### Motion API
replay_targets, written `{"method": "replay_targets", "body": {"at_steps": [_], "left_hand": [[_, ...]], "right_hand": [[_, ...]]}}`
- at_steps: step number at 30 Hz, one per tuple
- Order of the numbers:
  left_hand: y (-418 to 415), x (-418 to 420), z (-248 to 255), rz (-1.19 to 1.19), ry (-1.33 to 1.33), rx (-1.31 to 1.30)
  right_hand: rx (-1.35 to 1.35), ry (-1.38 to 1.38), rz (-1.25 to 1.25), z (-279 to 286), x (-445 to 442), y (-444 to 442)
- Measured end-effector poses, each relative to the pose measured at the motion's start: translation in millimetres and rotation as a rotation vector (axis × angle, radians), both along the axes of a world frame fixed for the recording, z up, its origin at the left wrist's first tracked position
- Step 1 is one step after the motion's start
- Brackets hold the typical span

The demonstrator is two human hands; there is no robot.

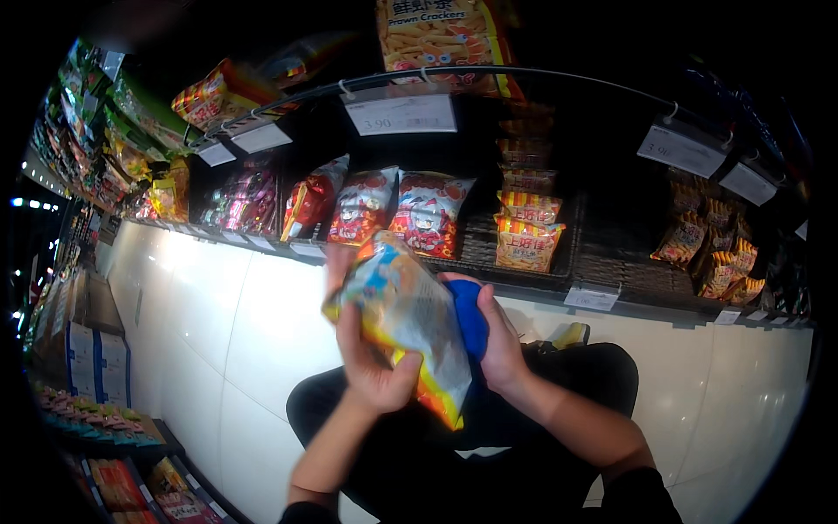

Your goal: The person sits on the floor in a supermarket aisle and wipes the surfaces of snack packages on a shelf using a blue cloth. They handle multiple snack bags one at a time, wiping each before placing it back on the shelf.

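Observation:
In front of my bent knees, my left hand (376, 373) grips a plump snack bag (412, 314) with a silvery printed back and yellow-orange edges. The bag tilts, its lower corner toward my lap, and its upper end is blurred. My right hand (504, 347) holds a bundled blue cloth-like thing (468, 318) against the bag's right side. Just beyond, red-and-silver snack bags (429, 213) stand on the low shelf (481, 252). Small bags of prawn crackers (527, 242) form a row to their right.
A rail with price tags (399, 112) crosses above the low shelf, below a large prawn cracker bag (445, 42). More small bags (720, 259) stand at right. White-and-blue cartons (98, 363) sit on the pale tiled floor (262, 308) at left, near a snack display (121, 485).

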State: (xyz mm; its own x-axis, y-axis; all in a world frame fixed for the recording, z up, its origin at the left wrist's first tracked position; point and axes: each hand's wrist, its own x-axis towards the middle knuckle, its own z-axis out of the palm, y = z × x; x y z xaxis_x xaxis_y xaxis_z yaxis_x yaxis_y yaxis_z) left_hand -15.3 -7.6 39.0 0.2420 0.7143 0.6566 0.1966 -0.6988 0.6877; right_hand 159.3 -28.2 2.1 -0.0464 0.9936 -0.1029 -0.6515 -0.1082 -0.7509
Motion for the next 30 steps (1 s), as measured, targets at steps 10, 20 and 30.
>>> {"method": "replay_targets", "body": {"at_steps": [10, 20, 30], "left_hand": [[1.4, 36.8, -41.0, -0.203, -0.722, -0.787], [-0.2, 31.4, -55.4, -0.223, -0.848, -0.93], [7.8, 14.5, -74.2, -0.541, -0.628, -0.976]], "right_hand": [[0.433, -0.561, -0.291, -17.4, -10.3, -14.3], [0.784, -1.084, -0.393, -12.1, -13.8, -27.9], [0.538, -1.119, -0.066, 11.8, 16.5, 1.9]]}}
